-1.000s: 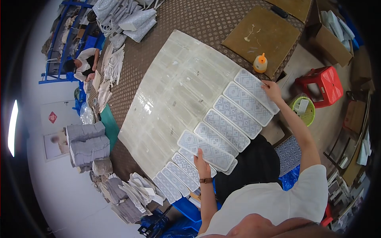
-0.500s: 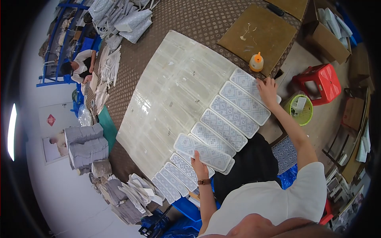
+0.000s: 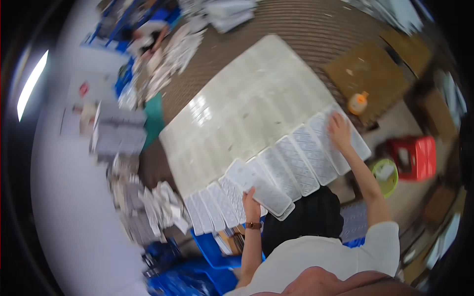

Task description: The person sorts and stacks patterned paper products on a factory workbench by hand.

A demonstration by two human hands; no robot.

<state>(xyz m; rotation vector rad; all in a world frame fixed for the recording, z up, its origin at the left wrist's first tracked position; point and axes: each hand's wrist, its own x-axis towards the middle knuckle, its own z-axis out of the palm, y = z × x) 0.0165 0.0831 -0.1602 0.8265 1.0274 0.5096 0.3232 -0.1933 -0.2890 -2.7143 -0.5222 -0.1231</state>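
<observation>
A row of long, round-cornered pads with blue-grey patterns and pale rims lies along the near edge of a translucent sheet [image 3: 237, 118]. My left hand [image 3: 252, 204] grips the lower left edge of a patterned pad [image 3: 261, 190], its thumb on top. This pad lies slantwise over others in the row, and the edge of another shows beneath its lower end. At the row's right end, my right hand [image 3: 339, 130] rests flat on the last pad [image 3: 349, 140], fingers stretched out and holding nothing. Motion blur softens the patterns.
An orange-capped bottle [image 3: 358, 102] stands by a brown board [image 3: 368, 74]. To the right are a red stool [image 3: 417, 158] and a green bin [image 3: 384, 178]. Grey stacks [image 3: 118, 128] rise at left. Another person [image 3: 148, 39] sits at the table's far side.
The whole view has turned and blurred. My left hand still holds the slanted pad. My right hand's fingers have straightened and lie flatter on the end pad.
</observation>
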